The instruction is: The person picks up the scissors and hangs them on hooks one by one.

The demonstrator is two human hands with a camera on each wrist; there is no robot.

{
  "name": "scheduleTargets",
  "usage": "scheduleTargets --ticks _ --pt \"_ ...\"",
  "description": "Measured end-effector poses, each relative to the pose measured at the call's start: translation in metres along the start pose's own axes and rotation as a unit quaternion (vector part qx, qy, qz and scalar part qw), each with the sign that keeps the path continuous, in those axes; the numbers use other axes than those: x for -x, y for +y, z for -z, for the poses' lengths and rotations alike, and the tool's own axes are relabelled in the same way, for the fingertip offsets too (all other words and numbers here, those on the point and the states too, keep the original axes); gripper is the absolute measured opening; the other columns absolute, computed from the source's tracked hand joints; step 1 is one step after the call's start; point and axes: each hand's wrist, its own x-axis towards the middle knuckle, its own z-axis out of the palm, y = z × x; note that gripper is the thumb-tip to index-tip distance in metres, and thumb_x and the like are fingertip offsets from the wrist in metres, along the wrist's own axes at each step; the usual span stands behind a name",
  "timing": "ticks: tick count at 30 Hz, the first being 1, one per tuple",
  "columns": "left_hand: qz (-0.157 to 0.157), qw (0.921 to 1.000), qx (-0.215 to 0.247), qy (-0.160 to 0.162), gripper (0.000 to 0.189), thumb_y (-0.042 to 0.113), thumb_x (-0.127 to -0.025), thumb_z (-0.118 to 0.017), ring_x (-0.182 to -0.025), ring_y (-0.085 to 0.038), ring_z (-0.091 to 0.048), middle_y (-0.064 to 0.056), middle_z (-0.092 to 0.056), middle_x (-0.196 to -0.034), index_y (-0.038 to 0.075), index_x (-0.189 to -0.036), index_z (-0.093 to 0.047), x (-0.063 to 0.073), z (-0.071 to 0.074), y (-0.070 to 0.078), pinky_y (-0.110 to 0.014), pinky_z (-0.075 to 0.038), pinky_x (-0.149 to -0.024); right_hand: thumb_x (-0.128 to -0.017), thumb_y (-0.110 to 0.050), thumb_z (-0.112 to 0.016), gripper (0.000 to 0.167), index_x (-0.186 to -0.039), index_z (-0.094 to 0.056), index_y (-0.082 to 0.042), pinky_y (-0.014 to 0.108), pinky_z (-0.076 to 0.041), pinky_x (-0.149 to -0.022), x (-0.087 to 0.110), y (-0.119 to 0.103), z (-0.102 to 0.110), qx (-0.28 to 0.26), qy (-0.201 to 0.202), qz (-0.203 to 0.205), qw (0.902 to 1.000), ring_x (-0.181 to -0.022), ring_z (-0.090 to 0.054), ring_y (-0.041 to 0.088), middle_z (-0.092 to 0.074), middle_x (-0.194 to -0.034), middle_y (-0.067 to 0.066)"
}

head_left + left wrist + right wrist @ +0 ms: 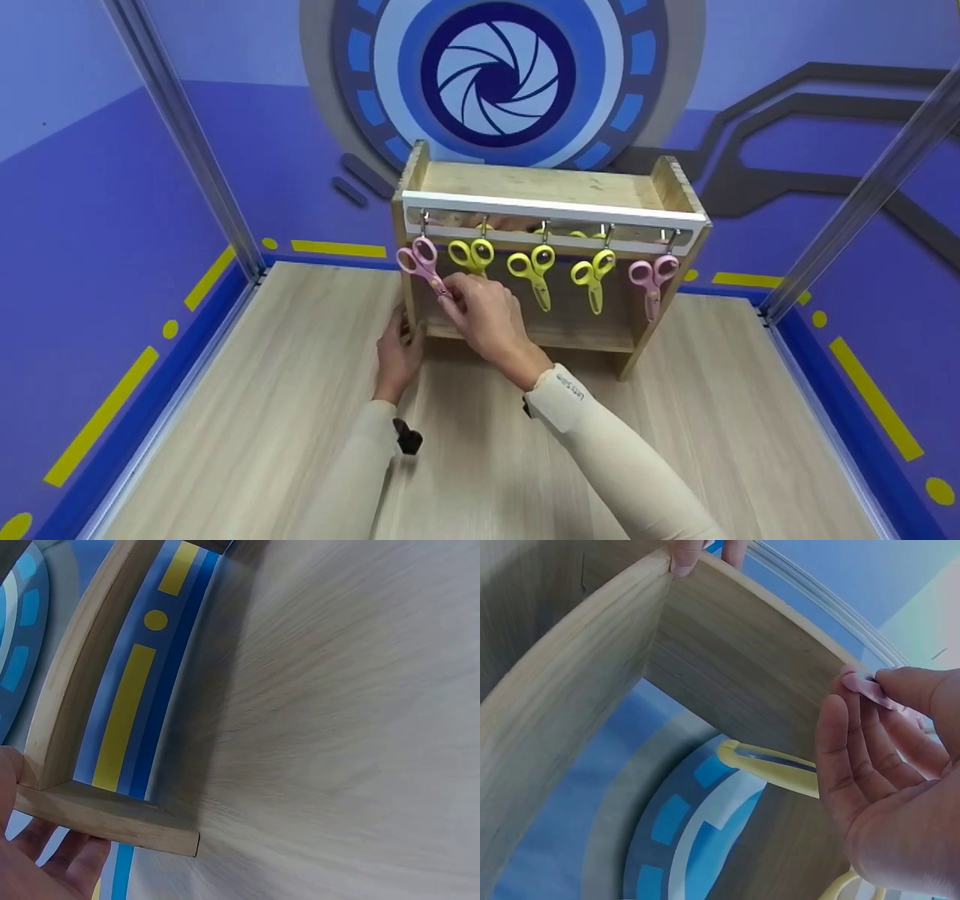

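A pair of pink scissors (433, 278) hangs at the leftmost hook of a wooden rack (540, 184), tilted with its blades toward the right. My right hand (491, 319) pinches the blade end between thumb and fingers; the right wrist view shows the pink tip (866, 688) there. Low on the rack's left side, my left hand (396, 356) grips the wooden edge, its fingers going behind the panel in the left wrist view. Close behind the right hand hangs a yellow pair of scissors (472, 261), its blades partly hidden by that hand.
Two more yellow scissors (538, 280) and another pink pair (652, 291) hang further right from hooks on a white strip (555, 208). The rack stands on a wood-grain table (315, 360). Blue printed walls (255, 150) and metal posts (191, 127) enclose it.
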Motion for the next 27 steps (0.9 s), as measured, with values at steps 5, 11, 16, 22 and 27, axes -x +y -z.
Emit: scheduleTargets --ticks 5,11,16,22,27 --pt "-0.003 1.0000 0.003 0.003 0.049 0.018 -0.104 -0.061 -0.122 -0.034 -0.063 -0.019 -0.061 -0.138 0.011 -0.151 -0.047 -0.001 0.001 0.002 -0.051 -0.054 -0.100 -0.097 -0.023 -0.073 0.010 -0.102 -0.074 -0.014 0.028 -0.056 -0.058 0.001 0.001 -0.008 0.011 0.014 -0.002 0.9998 -0.070 -0.064 0.009 -0.073 -0.086 -0.003" --pt "0.011 0.9999 -0.005 0.002 0.050 0.020 -0.105 -0.061 -0.126 -0.034 -0.061 -0.018 -0.059 -0.142 0.013 -0.153 -0.045 -0.002 0.001 0.003 -0.053 -0.052 -0.103 -0.096 -0.020 -0.074 0.008 -0.100 -0.073 -0.013 0.030 -0.056 -0.056 0.000 0.001 -0.020 0.017 0.027 -0.006 0.9995 -0.068 -0.064 0.012 -0.071 -0.083 -0.002" --pt "0.004 1.0000 0.000 -0.003 0.051 0.018 -0.105 -0.060 -0.126 -0.033 -0.061 -0.018 -0.059 -0.143 0.014 -0.153 -0.045 -0.001 0.002 0.002 -0.051 -0.052 -0.103 -0.097 -0.021 -0.073 0.009 -0.101 -0.072 -0.013 0.032 -0.055 -0.055 0.000 0.002 -0.029 0.023 0.024 -0.020 0.9992 -0.066 -0.062 0.012 -0.071 -0.084 -0.001" --pt "-0.008 0.9999 0.001 -0.006 0.052 0.014 -0.104 -0.060 -0.126 -0.035 -0.061 -0.020 -0.058 -0.143 0.013 -0.153 -0.044 -0.002 0.001 0.000 -0.052 -0.052 -0.103 -0.096 -0.020 -0.073 0.009 -0.102 -0.073 -0.014 0.034 -0.055 -0.056 -0.001 0.004 -0.036 0.028 0.028 -0.032 0.9987 -0.067 -0.062 0.013 -0.071 -0.085 -0.002" --pt "-0.011 0.9999 0.008 -0.003 0.052 0.012 -0.104 -0.060 -0.125 -0.037 -0.061 -0.022 -0.058 -0.142 0.011 -0.153 -0.044 -0.001 -0.001 -0.001 -0.054 -0.052 -0.102 -0.096 -0.020 -0.074 0.010 -0.102 -0.072 -0.013 0.036 -0.055 -0.058 -0.001 0.003 -0.041 0.027 0.025 -0.041 0.9985 -0.067 -0.059 0.013 -0.070 -0.084 -0.002"
